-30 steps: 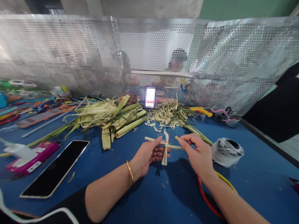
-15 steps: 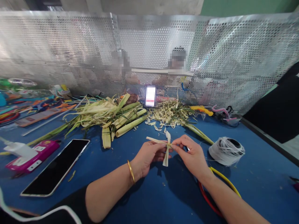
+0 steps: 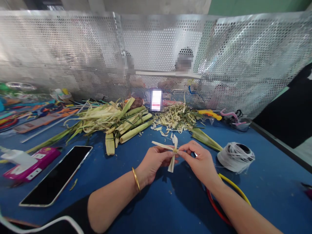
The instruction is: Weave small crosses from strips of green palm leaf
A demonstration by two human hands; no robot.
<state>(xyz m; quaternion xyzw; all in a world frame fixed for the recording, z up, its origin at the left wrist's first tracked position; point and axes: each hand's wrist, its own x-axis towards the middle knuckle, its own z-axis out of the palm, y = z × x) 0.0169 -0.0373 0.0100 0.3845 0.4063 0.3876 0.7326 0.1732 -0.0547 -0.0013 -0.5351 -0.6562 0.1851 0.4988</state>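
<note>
In the head view, the cross [image 3: 172,164] of pale leaf strips is held just above the blue table [image 3: 146,208], in front of the person and between the two hands. The left hand [image 3: 156,161] comes in from the left with palm turned inward. Its grip is pressed together on the crossing point, thumb on top. The right hand [image 3: 198,161] meets it from the other side, knuckles up and wrist low, and its grip pinches the same knot-like centre. Both forearms angle inward over the table, with a bangle [image 3: 136,178] on the left wrist. The likeliest trouble, as I judge it, is at that centre. The strips look dry and thin, so too hard a squeeze or a twist could split one along its grain. If either pinch slackens, the two pieces may swivel out of square or slide apart. A fine thread seems to trail from the spool [image 3: 236,156] toward the right hand (too thin to be sure). If so, it could snag on the hoop [image 3: 234,188] under that forearm and jerk the cross. The stalks [image 3: 122,122] and shavings [image 3: 177,118] lie well beyond the hands, and the phone [image 3: 57,175] lies well off to the left.
</note>
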